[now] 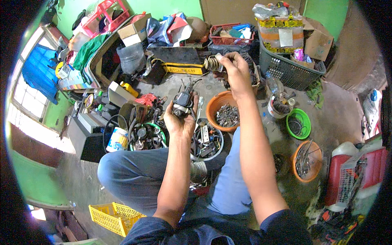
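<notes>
My left hand [179, 121] is palm up in front of me. Its fingers curl round a dark, carburetor-like part [184, 99] with thin prongs sticking up. Raised farther forward, my right hand [237, 72] pinches a ringed, coil-like metal part [212, 63] between thumb and fingers. Below the right wrist stands an orange basin [213, 107] of small metal hardware. A basin [220, 149] with mixed metal parts lies under the left hand's side, partly covered by my leg. Left of it is a green-rimmed basin [164, 133] full of dark parts.
At right stand a white bucket [274, 111], a green basin [307, 122] with wire and an orange bowl [297, 171] of thin rods. A large grey basket [281, 77] sits behind them. A yellow crate [107, 219] is at lower left, a yellow-black box [183, 69] ahead.
</notes>
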`<act>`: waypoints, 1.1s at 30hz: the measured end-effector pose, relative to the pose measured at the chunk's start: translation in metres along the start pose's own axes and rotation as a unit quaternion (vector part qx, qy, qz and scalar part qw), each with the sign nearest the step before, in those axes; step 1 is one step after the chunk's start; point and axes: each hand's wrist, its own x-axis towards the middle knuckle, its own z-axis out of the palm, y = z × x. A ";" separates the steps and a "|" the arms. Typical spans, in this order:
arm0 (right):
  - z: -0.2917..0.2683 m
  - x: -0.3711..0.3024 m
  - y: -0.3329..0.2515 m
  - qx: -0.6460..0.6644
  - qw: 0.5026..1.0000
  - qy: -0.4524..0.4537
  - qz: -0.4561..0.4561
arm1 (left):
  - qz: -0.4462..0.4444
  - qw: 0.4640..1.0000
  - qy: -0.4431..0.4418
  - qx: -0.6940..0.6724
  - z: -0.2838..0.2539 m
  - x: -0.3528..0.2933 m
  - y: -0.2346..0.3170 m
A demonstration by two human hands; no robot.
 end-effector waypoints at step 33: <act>-0.007 -0.253 0.264 -0.533 0.803 -0.040 0.263 | -0.023 0.995 0.091 0.044 -0.118 -0.034 0.084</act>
